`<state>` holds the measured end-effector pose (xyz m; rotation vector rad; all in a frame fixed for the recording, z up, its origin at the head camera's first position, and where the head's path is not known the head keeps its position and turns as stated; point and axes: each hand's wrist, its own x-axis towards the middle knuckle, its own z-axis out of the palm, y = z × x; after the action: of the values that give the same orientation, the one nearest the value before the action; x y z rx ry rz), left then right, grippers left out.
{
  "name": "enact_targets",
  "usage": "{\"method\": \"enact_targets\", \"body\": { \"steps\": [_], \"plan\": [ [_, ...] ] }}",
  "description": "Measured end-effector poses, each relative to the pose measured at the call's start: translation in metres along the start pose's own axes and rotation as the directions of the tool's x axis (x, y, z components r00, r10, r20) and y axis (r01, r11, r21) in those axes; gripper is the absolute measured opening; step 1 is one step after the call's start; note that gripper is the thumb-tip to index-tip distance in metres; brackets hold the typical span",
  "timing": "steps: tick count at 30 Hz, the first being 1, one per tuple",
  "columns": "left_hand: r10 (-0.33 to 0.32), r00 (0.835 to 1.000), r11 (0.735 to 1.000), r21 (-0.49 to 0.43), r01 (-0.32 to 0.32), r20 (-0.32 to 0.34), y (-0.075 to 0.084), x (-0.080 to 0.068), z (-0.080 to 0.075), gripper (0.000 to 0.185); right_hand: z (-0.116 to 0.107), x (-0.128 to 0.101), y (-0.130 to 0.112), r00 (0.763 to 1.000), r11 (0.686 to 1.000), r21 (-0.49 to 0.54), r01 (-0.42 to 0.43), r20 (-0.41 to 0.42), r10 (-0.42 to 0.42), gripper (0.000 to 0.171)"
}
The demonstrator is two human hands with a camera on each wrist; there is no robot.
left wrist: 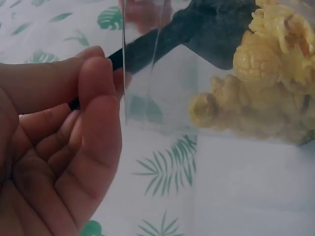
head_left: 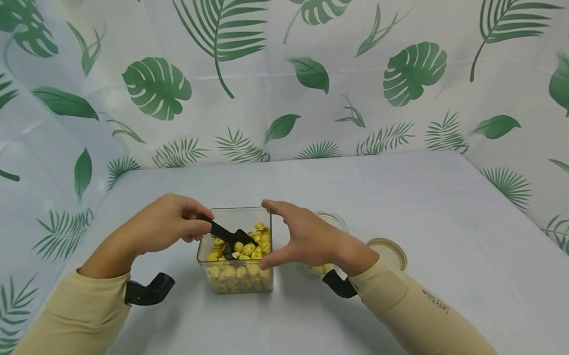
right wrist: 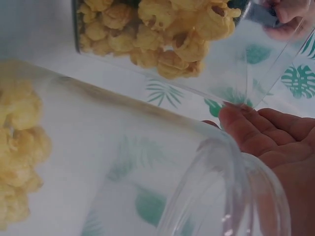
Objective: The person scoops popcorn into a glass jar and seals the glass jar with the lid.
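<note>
A clear square container (head_left: 226, 216) holds yellow popcorn (head_left: 261, 242). My left hand (head_left: 163, 225) pinches the handle of a black scoop (head_left: 218, 232) between thumb and fingers at the container's left side; the scoop's head lies down among the popcorn. In the left wrist view the scoop's handle (left wrist: 142, 51) slants past the clear wall. Spread wide, my right hand (head_left: 309, 232) holds the container's right side, thumb at the front corner and forefinger at the back corner. The right wrist view has its fingertips (right wrist: 231, 115) right at the rim.
A clear round jar (head_left: 337, 218) with some popcorn in it stands behind and beneath my right wrist, partly hidden. Right of it lies a round lid (head_left: 400, 253) with a gold rim. Black camera mounts (head_left: 148, 291) jut from both wrists. A leaf-patterned backdrop (head_left: 334, 105) rises behind the white table.
</note>
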<state>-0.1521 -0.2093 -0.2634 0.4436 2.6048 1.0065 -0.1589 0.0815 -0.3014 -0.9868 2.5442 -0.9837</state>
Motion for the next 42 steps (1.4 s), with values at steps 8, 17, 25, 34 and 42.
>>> {"method": "enact_targets", "body": {
  "steps": [8,17,25,34,42],
  "plan": [
    [-0.037,0.999,0.965,-0.261,0.038,0.012,-0.022,0.001,-0.007,0.042,0.001,-0.001,0.003,1.000,1.000,0.018,0.008,-0.001,-0.008,0.109],
    [-0.029,0.999,0.945,-0.327,0.021,-0.021,-0.024,0.005,0.006,0.043,0.000,0.000,0.002,1.000,1.000,0.022,0.010,0.001,-0.010,0.108],
    [-0.030,0.998,0.935,-0.354,0.011,-0.049,-0.031,0.002,0.011,0.042,0.000,0.000,0.002,1.000,1.000,0.019,0.000,-0.003,0.001,0.108],
    [-0.040,0.993,0.888,-0.460,-0.014,-0.107,-0.043,-0.001,0.016,0.042,0.001,-0.001,0.003,1.000,1.000,0.026,0.002,-0.004,-0.002,0.107],
    [-0.056,0.986,0.845,-0.534,-0.036,-0.154,-0.050,-0.004,0.020,0.043,0.001,-0.002,0.002,1.000,1.000,0.025,-0.002,-0.004,0.002,0.106]
  ]
}}
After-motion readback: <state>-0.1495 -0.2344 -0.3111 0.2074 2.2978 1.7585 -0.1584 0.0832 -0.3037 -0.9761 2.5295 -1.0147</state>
